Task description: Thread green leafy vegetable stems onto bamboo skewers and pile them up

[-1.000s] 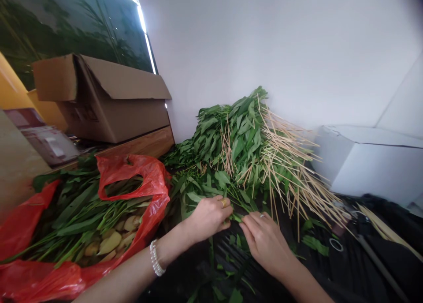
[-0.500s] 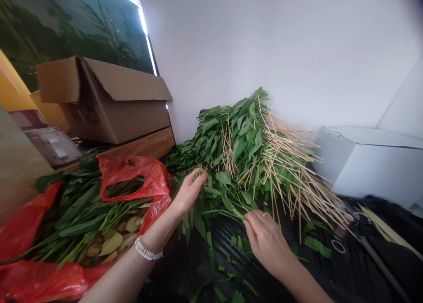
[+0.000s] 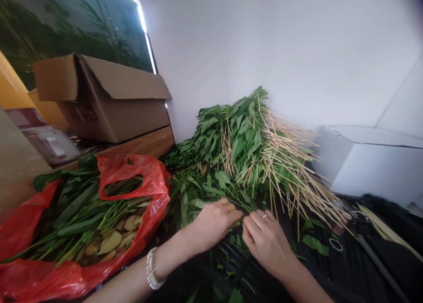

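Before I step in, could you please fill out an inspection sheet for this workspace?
Surface: black, wrinkled covering.
Job's things: green stems; leafy heap in front of the wall; pale sticks splayed rightward; red bag holding more greens.
Clutter: leaf scraps, a pale ring.
Hands: right hand closed on green stems; left hand close beside it, grip unclear.
Cables: nothing seen for certain.
Surroundings: cardboard box at left, white box at right.

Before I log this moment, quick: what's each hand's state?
Left hand: closed; what it holds, if anything, is hidden.
Right hand: closed, holding green stems.
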`<state>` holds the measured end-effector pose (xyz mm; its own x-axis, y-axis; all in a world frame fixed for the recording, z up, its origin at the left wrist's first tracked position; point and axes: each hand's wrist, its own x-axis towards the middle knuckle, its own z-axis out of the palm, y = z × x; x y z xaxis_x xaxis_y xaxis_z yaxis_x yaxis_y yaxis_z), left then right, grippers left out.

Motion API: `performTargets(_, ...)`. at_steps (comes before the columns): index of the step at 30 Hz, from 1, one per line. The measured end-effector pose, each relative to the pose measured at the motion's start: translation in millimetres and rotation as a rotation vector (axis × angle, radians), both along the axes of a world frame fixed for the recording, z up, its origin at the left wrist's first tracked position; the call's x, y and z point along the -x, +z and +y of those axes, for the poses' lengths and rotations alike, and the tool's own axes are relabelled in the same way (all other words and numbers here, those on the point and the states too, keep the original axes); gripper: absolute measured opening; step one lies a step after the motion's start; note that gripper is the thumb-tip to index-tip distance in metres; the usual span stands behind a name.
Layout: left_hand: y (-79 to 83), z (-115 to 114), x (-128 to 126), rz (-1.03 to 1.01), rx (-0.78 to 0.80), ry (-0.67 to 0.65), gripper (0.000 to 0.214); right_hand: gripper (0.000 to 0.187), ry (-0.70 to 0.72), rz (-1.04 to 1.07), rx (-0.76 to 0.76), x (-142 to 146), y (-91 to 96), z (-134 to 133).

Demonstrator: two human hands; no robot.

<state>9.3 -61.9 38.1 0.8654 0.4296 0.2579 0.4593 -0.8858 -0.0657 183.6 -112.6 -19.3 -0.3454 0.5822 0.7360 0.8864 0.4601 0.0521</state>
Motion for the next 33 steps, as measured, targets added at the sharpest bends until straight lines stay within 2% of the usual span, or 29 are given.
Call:
performTargets(4,0.8,0.8,-2.8,0.061,-0.064,-0.048,0.018,0.030,0.014,-0.009,-0.041,1.5,1.6,-2.7)
performTargets(6,3.0,-0.7,-2.4,0.043,-0.060,-0.060,0.017,0.030,0.037,0.082,-0.012,3.6,2.6,-5.4)
performTargets(8,3.5,-3.7,-2.5,-0.001,-0.035,-0.056,0.015,0.029,0.081,0.276,0.087,5.6,4.2,-8.0)
performTargets(13,-4.4,-5.1,-7.9,-0.273,0.151,-0.035,0.015,0.030,0.229,0.923,0.579,-0.6,12.4,-5.6)
performTargets(15,-5.0,1.5,-7.7,-0.470,0.266,0.018,0.018,0.033,0.289,1.115,0.657,-6.7,14.7,-1.9)
performTargets(17,-1.3,12.5,-3.2,-0.652,0.354,0.102,0.024,0.034,0.283,1.170,0.646,-10.8,13.8,1.1)
performTargets(19,5.7,26.3,5.5,-0.792,0.423,0.147,0.028,0.032,0.221,1.038,0.627,-11.4,8.5,2.9)
performTargets(21,13.8,40.9,16.1,-0.906,0.506,0.135,0.028,0.024,0.149,0.763,0.589,-9.8,0.0,4.2)
performTargets(24,24.0,62.1,29.8,-1.093,0.618,0.109,0.025,0.024,-0.016,0.360,0.433,-9.4,-13.3,7.3)
performTargets(27,30.7,80.6,37.8,-1.253,0.679,0.122,0.026,0.023,-0.211,0.124,0.291,-14.1,-21.5,12.0)
performTargets(30,36.6,94.9,43.0,-1.292,0.736,0.163,0.030,0.026,-0.338,-0.050,0.265,-17.7,-26.8,16.6)
performTargets(33,44.1,108.6,50.3,-1.213,0.701,0.358,0.033,0.028,-0.396,-0.142,0.283,-16.8,-32.9,20.1)
